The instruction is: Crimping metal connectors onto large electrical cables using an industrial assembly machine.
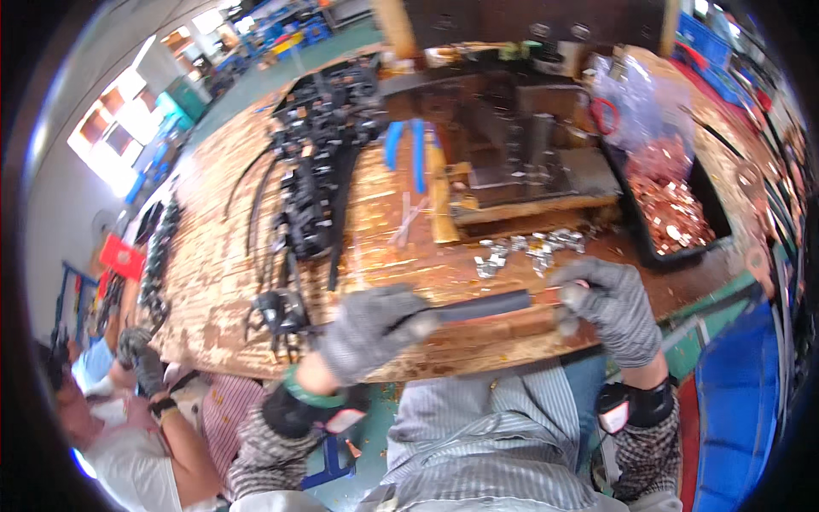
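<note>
My left hand (pixel 375 328), in a grey knit glove, is closed round a thick black cable or sleeve (pixel 488 305) held level above the table's front edge. A coppery bit (pixel 543 296) shows at the cable's right end, blurred. Right beside it, my right hand (pixel 612 309), gloved alike, has its fingers pinched together; what lies in them is too blurred to make out. Beyond the hands, small silvery metal pieces (pixel 533 250) lie loose on the wooden table (pixel 213 264). Left of my left hand sits a black cable bundle end (pixel 280 311).
A dark metal machine (pixel 529 128) stands at the table's back. To its right, a black bin (pixel 653 239) holds copper parts (pixel 670 213) and a plastic bag (pixel 636 102). Black cables (pixel 316 171) and blue-handled pliers (pixel 416 154) lie left of it. A co-worker (pixel 145 427) sits at left.
</note>
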### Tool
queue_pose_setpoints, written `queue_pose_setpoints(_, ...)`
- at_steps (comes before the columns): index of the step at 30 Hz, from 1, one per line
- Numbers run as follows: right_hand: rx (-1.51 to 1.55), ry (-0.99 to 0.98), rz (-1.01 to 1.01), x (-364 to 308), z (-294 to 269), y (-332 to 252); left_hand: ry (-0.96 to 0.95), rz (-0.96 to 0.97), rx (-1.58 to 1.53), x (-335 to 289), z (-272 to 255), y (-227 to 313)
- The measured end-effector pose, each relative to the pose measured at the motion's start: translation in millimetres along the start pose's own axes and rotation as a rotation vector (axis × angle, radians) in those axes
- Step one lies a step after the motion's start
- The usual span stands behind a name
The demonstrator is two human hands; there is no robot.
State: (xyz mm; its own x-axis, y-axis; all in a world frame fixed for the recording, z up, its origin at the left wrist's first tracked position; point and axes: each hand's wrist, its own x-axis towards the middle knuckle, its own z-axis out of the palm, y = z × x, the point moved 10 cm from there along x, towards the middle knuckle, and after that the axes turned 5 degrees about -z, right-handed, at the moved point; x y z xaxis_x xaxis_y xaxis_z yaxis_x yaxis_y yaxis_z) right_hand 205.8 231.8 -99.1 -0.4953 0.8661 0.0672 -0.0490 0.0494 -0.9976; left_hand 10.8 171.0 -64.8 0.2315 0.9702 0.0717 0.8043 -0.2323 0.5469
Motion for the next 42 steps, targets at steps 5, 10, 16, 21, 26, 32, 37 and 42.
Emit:
queue_pose_setpoints(5,0.140,-0.004,0.248,-5.4,3.5,76.0,0.248,0.050,0.203,-17.1,-13.2,-29.4)
queue_pose_setpoints(10,0.148,0.037,0.243,-7.5,8.6,84.7,0.199,-0.740,0.765,-64.7,-110.4,-156.5)
queue_pose_setpoints(16,0.162,-0.029,0.244,-8.1,21.2,87.4,-0.404,-0.902,0.524,-101.5,-82.4,-229.9)
queue_pose_setpoints(21,0.139,-0.027,0.299,-21.2,13.9,94.5,-0.049,-0.937,0.527,-88.7,-99.2,-190.4)
queue_pose_setpoints(26,0.154,0.053,0.144,-14.6,-0.3,56.1,1.038,-0.408,-0.149,-155.7,-158.9,-166.1)
queue_pose_setpoints(32,0.152,0.213,-0.054,27.7,-11.8,29.8,1.212,-0.171,-0.399,-95.9,-162.5,-197.8)
queue_pose_setpoints(37,0.187,0.241,-0.108,48.1,-12.6,23.7,1.183,-0.220,-0.323,-53.7,-157.9,-234.5)
queue_pose_setpoints(42,0.128,0.208,-0.144,59.8,-12.6,27.5,1.044,-0.192,-0.432,-52.7,-147.1,-267.1)
